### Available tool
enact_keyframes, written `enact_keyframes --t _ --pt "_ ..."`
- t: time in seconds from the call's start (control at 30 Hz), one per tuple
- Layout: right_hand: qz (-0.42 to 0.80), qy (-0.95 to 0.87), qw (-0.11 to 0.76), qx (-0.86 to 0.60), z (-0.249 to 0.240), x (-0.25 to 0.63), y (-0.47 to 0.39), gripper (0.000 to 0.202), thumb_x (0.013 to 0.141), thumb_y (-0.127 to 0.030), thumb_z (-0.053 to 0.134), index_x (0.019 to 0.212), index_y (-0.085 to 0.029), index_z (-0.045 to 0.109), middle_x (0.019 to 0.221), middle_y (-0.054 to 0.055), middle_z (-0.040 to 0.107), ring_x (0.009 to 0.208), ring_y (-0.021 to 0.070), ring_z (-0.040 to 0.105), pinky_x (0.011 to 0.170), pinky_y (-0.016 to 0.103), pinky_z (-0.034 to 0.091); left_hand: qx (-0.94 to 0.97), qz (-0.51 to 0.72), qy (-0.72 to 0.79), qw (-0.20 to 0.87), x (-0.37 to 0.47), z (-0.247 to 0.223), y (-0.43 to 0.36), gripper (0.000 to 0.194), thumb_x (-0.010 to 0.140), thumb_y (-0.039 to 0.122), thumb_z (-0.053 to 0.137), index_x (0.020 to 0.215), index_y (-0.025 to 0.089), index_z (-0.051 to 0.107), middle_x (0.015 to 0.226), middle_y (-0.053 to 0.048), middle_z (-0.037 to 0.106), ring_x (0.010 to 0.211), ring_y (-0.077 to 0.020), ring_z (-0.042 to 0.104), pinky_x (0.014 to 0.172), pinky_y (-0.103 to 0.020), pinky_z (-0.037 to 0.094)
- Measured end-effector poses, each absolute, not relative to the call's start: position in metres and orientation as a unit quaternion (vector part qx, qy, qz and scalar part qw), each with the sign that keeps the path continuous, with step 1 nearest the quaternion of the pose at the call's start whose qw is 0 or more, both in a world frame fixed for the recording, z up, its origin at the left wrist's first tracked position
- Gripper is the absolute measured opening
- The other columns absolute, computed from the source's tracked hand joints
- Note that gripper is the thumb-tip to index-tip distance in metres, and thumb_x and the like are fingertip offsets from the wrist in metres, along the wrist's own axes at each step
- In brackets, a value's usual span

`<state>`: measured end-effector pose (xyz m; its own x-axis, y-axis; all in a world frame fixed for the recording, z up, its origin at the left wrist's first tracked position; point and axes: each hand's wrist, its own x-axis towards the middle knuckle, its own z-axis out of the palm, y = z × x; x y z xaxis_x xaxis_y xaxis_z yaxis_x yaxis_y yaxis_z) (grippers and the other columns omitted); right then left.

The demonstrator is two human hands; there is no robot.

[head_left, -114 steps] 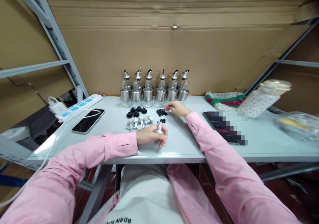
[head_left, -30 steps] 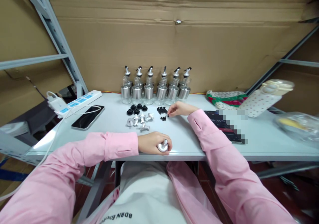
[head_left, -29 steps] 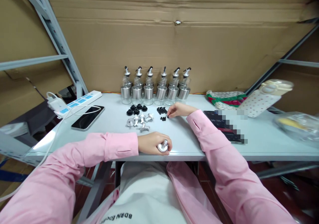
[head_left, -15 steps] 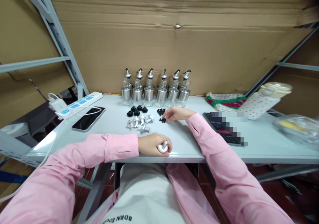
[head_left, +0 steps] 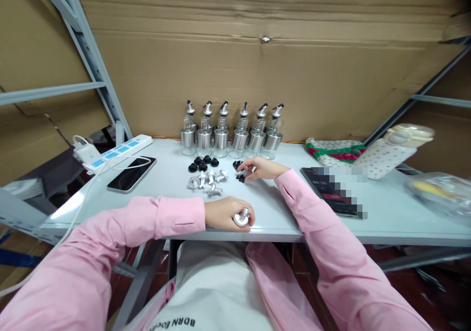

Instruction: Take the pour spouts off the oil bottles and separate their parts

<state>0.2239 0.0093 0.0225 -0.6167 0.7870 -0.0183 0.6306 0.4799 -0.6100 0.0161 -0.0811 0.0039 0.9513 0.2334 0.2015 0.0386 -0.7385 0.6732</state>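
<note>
One silver spout (head_left: 241,218) is held in the curled fingers of the left hand (head_left: 225,213), at the front edge of the tabletop (head_left: 274,211). It looks smooth and shiny, with a broad, round, pale-rimmed base and a short, narrow stem standing up from it; the rest is hidden by the hand. The right hand (head_left: 265,168) has thumb and forefinger spread apart beside two small clusters, black levers (head_left: 236,165) and tiny black plugs (head_left: 240,178); whether the fingertips touch them, I cannot tell. Similar loose metal pieces (head_left: 214,190) lie to the left, below ridged black stoppers (head_left: 202,167). Behind stand glass bottles (head_left: 221,139) with steel bands, the back row topped with spouts.
</note>
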Motion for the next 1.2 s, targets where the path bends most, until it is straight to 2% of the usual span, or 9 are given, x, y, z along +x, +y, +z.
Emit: enact_keyframes --t 0.1,0.3,0.67,0.9,1.2 --pt "0.309 -0.853 0.141 -0.397 0.019 0.220 0.010 0.042 0.057 -0.032 0.073 0.095 -0.013 0.068 0.080 0.003 0.062 0.069 0.0127 0.054 0.066 0.025 0.045 0.923 0.137 0.075 0.351 0.016 0.005 -0.082 0.007 0.076 0.021 0.060 0.076 0.016 0.055 0.079 -0.001 0.060 0.072 -0.0095 0.054 0.073 -0.018 0.042" --pt "0.318 -0.856 0.139 -0.383 0.015 0.214 0.008 0.041 0.060 -0.038 0.072 0.092 -0.013 0.069 0.082 0.004 0.063 0.069 0.0132 0.054 0.067 0.025 0.046 0.924 0.132 0.078 0.351 0.017 0.005 -0.082 0.007 0.076 0.021 0.059 0.076 0.016 0.055 0.079 -0.001 0.060 0.073 -0.0098 0.054 0.075 -0.019 0.042" --pt "0.290 -0.869 0.148 -0.373 0.014 0.212 0.008 0.035 0.064 -0.041 0.069 0.083 -0.012 0.072 0.077 0.004 0.059 0.065 0.0113 0.049 0.064 0.024 0.042 0.924 0.142 0.066 0.350 0.017 0.004 -0.081 0.007 0.076 0.021 0.059 0.076 0.016 0.055 0.079 -0.002 0.060 0.073 -0.0102 0.054 0.075 -0.019 0.042" --pt "0.313 -0.860 0.150 -0.375 0.014 0.209 0.005 0.043 0.061 -0.046 0.070 0.084 -0.011 0.070 0.075 0.005 0.061 0.063 0.0114 0.050 0.062 0.024 0.041 0.922 0.138 0.072 0.355 0.016 0.005 -0.082 0.007 0.076 0.021 0.059 0.076 0.016 0.055 0.079 -0.002 0.060 0.073 -0.0100 0.054 0.075 -0.019 0.042" --pt "0.300 -0.869 0.148 -0.364 0.011 0.205 0.005 0.043 0.064 -0.050 0.067 0.080 -0.011 0.071 0.071 0.004 0.060 0.061 0.0105 0.048 0.059 0.023 0.039 0.922 0.138 0.074 0.354 0.017 0.004 -0.081 0.007 0.076 0.022 0.059 0.076 0.016 0.055 0.079 -0.002 0.060 0.073 -0.0101 0.054 0.075 -0.020 0.042"
